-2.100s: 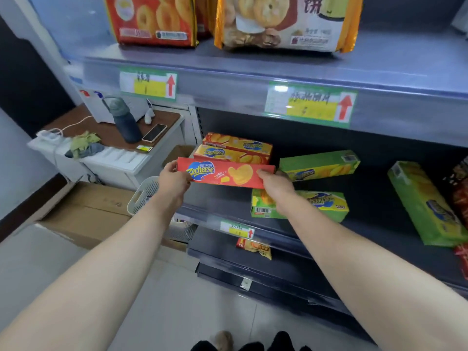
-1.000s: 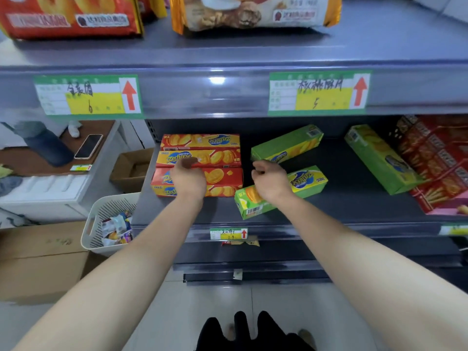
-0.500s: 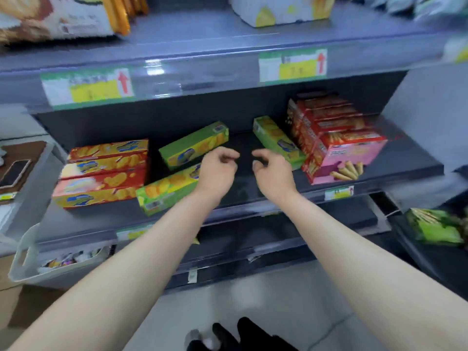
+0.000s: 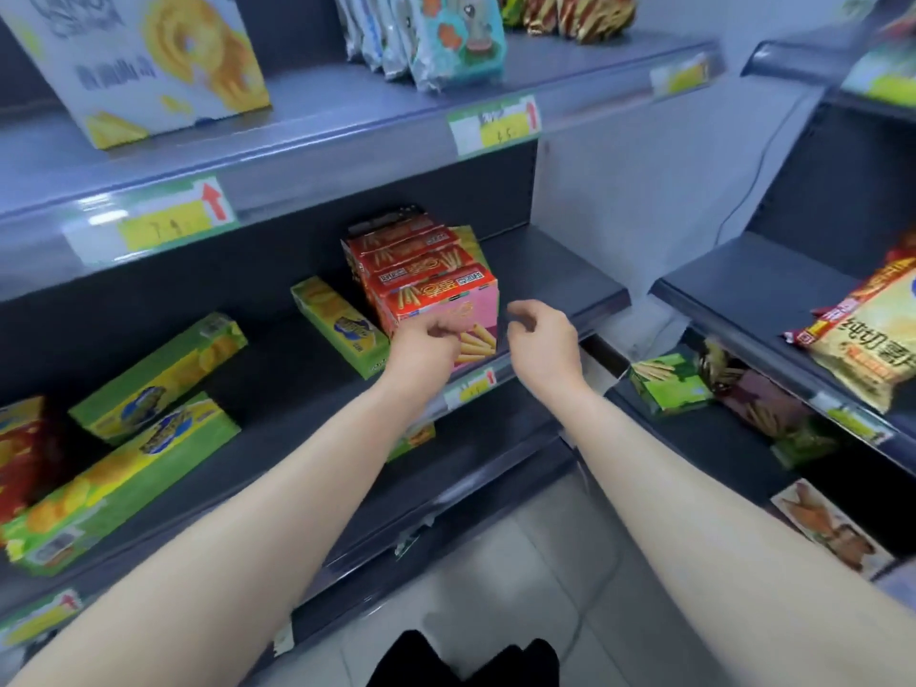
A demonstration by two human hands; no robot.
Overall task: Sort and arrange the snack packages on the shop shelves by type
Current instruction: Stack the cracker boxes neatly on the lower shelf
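You face a grey-blue metal shelving unit with a dark back panel. Its shelf edges carry clear strips holding green-and-yellow price labels with red arrows. A pale glint of light sits on the upper strip, left of one label. To your right a second shelving unit of the same make stands at an angle to the first. Between the two you see a plain pale wall, with a thin cable hanging down it. Under you the floor is pale tile with darker joints.
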